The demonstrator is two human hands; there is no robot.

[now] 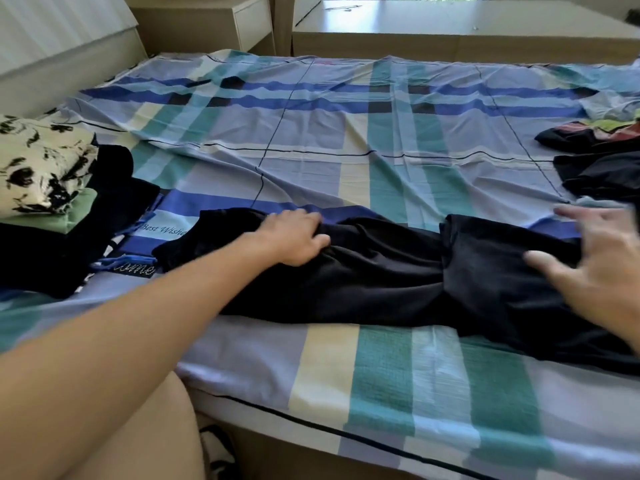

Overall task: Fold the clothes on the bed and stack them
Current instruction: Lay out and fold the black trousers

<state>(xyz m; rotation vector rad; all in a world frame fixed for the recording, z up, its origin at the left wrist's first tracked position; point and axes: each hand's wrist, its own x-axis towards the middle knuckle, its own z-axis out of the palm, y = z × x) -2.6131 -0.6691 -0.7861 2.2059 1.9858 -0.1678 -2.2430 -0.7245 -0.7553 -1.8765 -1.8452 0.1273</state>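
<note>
A long black garment [381, 275] lies stretched across the near part of the bed [346, 133], left to right. My left hand [294, 237] rests flat on its left part with the fingers relaxed. My right hand [595, 268] hovers blurred over the garment's right part, fingers spread and holding nothing. A stack of folded clothes [52, 202] sits at the left edge of the bed, with a white and black patterned piece on top, then green, then dark ones. Unfolded dark and colourful clothes [595, 157] lie at the right edge.
The bed has a blue, teal and cream checked sheet. A headboard [69, 57] stands at the far left. A bedside table [225, 22] and a low wooden cabinet [450, 32] line the far side. My bare leg [145, 438] is at the bottom left.
</note>
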